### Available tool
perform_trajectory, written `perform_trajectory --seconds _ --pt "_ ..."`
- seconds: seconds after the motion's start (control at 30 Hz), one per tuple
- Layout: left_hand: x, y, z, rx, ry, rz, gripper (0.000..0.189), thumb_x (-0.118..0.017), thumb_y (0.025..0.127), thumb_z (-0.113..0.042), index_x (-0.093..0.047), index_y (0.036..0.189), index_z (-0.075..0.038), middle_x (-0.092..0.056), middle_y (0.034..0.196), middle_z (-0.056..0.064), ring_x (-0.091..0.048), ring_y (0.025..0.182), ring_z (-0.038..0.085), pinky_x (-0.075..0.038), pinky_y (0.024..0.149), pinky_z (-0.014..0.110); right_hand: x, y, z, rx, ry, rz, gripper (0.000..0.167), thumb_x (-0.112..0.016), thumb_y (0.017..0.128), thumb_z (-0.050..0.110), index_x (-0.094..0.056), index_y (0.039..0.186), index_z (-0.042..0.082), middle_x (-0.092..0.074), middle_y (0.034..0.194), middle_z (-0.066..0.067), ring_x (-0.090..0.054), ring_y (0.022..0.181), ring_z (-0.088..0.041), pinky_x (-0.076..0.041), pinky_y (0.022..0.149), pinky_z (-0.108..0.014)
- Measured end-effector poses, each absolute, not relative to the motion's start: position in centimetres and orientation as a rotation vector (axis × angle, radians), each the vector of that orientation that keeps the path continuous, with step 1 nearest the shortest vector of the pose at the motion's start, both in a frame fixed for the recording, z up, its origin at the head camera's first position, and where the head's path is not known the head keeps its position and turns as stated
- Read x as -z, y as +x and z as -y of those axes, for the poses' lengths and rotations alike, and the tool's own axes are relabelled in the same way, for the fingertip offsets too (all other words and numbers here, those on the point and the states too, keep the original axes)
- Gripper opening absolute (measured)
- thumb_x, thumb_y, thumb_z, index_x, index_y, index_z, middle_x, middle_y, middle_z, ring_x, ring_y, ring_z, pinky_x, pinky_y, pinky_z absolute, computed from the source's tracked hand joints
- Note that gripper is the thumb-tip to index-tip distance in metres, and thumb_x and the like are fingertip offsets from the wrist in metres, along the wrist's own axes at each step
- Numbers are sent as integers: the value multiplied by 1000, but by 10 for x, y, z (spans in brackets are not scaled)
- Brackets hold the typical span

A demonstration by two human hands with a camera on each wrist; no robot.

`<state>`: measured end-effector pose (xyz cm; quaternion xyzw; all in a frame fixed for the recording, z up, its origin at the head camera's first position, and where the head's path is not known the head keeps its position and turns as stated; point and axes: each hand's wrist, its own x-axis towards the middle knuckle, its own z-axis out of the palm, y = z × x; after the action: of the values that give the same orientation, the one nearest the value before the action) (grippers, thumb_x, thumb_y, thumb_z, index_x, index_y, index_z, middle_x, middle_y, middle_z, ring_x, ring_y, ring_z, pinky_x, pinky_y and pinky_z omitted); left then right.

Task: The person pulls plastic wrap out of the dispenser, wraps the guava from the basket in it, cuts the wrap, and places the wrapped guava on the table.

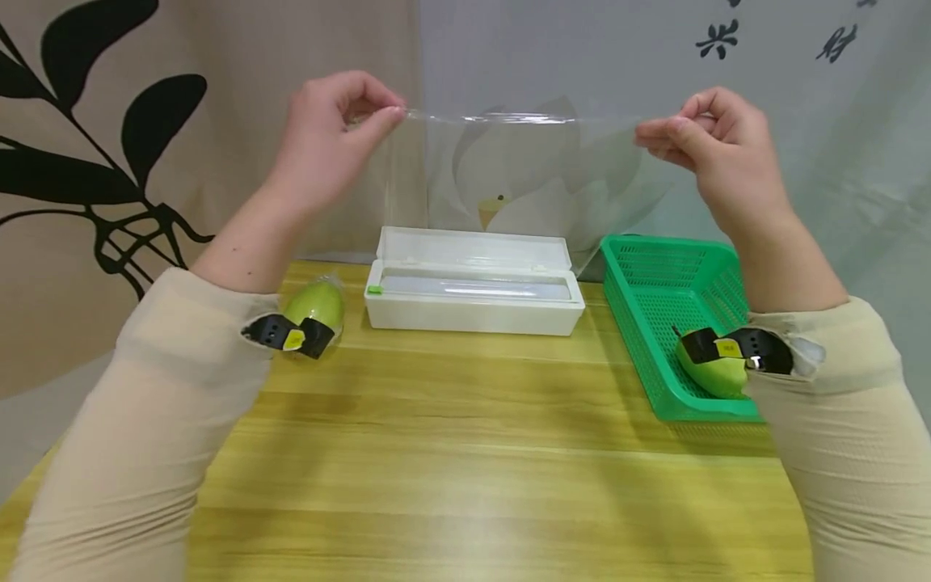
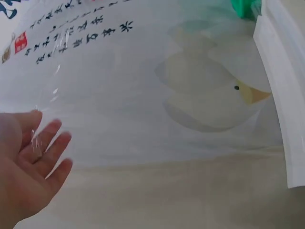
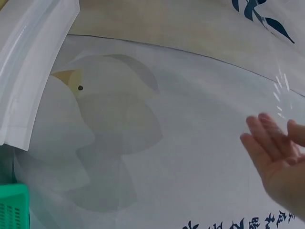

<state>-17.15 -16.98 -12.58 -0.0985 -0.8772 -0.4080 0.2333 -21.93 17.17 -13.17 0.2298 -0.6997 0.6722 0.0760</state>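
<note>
A sheet of clear plastic wrap (image 1: pixel 520 119) stretches between my two raised hands, its top edge glinting in the head view. My left hand (image 1: pixel 330 133) pinches one corner between thumb and index finger. At the other corner, my right hand (image 1: pixel 720 141) pinches the film the same way. Below the sheet sits a white cling film box (image 1: pixel 473 314), lid up, with a roll (image 1: pixel 476 288) inside. The left wrist view shows my left hand (image 2: pixel 35 164) with the remaining fingers spread. My right hand (image 3: pixel 276 152) appears at the right edge of its wrist view.
A green basket (image 1: pixel 636 347) stands at the right with a green fruit (image 1: pixel 716 376) in it. Left of the box lies another green fruit (image 1: pixel 320 301) wrapped in film, partly behind my left wrist strap. A printed curtain (image 1: pixel 494 48) hangs behind the wooden table (image 1: pixel 465 453).
</note>
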Motion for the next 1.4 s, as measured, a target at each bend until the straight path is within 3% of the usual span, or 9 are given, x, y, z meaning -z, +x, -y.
perform_trajectory --seconds 0.2,0.3,0.47,0.63,0.8,0.87,0.97,1.07,1.4 --pt "133 -147 180 1196 -456 2497 20 -56 93 -22 -63 99 -5 -69 95 1 -62 82 8 -49 73 15 143 -206 -188 -2086 1088 2078 11 -48 96 6 -43 88 -1 -73 91 -10 -71 85 -18 -53 84 -19" --pt "141 -133 188 1252 -640 2558 17 -56 94 -17 -63 97 -1 -71 91 -1 -64 78 11 -53 66 18 152 -196 -200 -2054 1310 2122 10 -40 97 -1 -44 88 -2 -73 96 -13 -70 89 -21 -53 86 -23" --pt "159 -118 200 1380 -996 2655 13 -55 94 -10 -63 94 0 -71 89 -3 -66 76 14 -55 64 25 168 -180 -216 -1868 1586 2303 20 -30 96 -10 -45 91 3 -72 102 -9 -68 97 -19 -50 92 -22" --pt "182 -106 201 1477 -1268 2753 9 -56 93 -9 -64 91 -5 -70 87 -1 -63 72 12 -53 61 25 191 -167 -230 -1852 1887 2369 25 -26 92 -20 -40 92 0 -68 106 -12 -64 107 -21 -47 93 -22" --pt "208 -93 197 1479 -1430 2897 9 -57 93 -13 -65 89 -11 -67 87 -1 -60 75 10 -52 62 24 214 -150 -235 -1861 2046 2494 25 -31 87 -24 -38 87 0 -54 83 -5 -61 114 -21 -46 70 -25" --pt "219 -87 196 1489 -1459 2965 9 -58 93 -17 -65 89 -13 -67 89 -2 -60 79 9 -52 65 24 224 -143 -232 -1862 2070 2576 24 -36 87 -23 -38 83 0 -52 80 -8 -60 114 -21 -44 65 -28" --pt "240 -80 194 1547 -1510 3038 11 -60 91 -21 -67 89 -13 -67 91 -3 -61 84 6 -54 70 24 239 -132 -227 -1778 2065 2724 21 -44 88 -17 -40 81 3 -63 90 -7 -61 112 -18 -48 69 -26" --pt "261 -74 192 1595 -1513 3131 12 -62 90 -24 -68 88 -13 -68 95 -4 -61 89 4 -54 75 23 258 -123 -220 -1642 2116 2802 17 -51 89 -9 -44 79 4 -67 108 -7 -61 112 -17 -51 85 -28" --pt "329 -59 186 1227 -1469 3280 14 -61 89 -24 -71 83 -16 -69 89 -12 -57 85 -6 -50 83 20 342 -81 -194 -715 1997 2895 27 -62 78 -2 -46 67 18 -66 111 4 -60 107 -14 -51 92 -32"
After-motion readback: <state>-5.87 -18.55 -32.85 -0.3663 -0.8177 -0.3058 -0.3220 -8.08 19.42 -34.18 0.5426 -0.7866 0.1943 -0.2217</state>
